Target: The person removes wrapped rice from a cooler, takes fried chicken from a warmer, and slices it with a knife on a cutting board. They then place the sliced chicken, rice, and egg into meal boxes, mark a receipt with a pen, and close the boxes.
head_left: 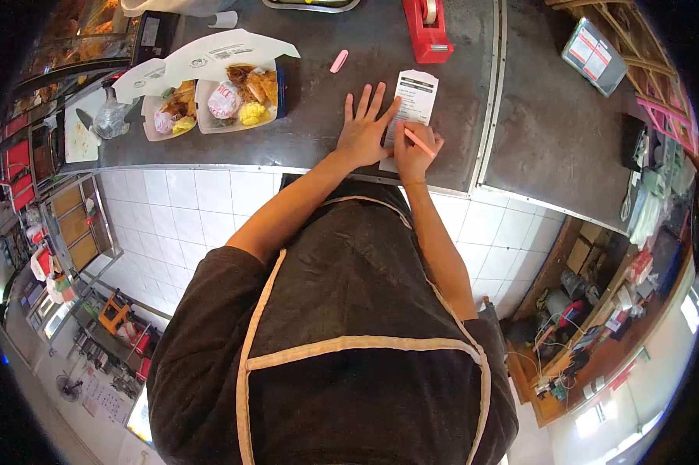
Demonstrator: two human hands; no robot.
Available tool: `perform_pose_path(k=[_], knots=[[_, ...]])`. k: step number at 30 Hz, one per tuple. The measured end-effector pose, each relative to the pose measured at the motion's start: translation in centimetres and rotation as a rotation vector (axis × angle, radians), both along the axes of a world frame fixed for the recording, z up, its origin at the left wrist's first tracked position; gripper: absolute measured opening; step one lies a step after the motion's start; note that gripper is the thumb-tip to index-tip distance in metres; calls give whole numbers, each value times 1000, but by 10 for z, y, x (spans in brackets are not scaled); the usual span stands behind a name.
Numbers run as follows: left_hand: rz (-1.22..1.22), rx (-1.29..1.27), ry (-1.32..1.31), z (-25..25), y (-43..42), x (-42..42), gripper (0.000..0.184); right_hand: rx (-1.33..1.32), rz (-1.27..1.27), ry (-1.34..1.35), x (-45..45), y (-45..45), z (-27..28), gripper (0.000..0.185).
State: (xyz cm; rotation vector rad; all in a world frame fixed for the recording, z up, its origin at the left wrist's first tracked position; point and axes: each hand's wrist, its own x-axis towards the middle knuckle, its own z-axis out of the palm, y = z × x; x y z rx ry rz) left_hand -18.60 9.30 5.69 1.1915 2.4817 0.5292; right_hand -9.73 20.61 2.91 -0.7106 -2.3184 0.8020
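A printed paper slip (pixel 418 99) lies on the dark counter near its front edge. My left hand (pixel 363 136) rests flat beside it, fingers spread, with the thumb and index finger reaching the slip's left side. Over the slip's lower part, my right hand (pixel 415 151) is closed around a pink pen (pixel 419 142), its tip hidden by the fingers. Up and to the left of my left hand lies a pink pen cap (pixel 339 61). Two open food boxes, one on the left (pixel 163 128) and one on the right (pixel 210 116), hold wrapped balls, yellow food and browned pieces.
A red tape dispenser (pixel 427 35) stands behind the slip. On the far left are a white cutting board (pixel 80 136) and a plastic bag (pixel 111 118). A tablet-like device (pixel 594 56) is at the upper right. A metal seam (pixel 489 101) crosses the counter.
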Motion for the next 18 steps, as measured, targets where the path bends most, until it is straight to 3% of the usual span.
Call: perform_pose_path(k=[2, 5, 8, 10, 18], knots=[[7, 64, -6, -3, 0, 0, 106, 28, 58, -36, 4, 0, -1, 11], [1, 27, -13, -1, 2, -1, 108, -28, -95, 20, 2, 2, -7, 9], [-3, 26, -2, -3, 2, 0, 108, -47, 15, 20, 2, 2, 3, 10], [-3, 29, -1, -3, 4, -3, 108, -69, -25, 137, 3, 4, 0, 10], [0, 16, -6, -2, 2, 4, 109, -53, -107, 89, 3, 4, -3, 10]])
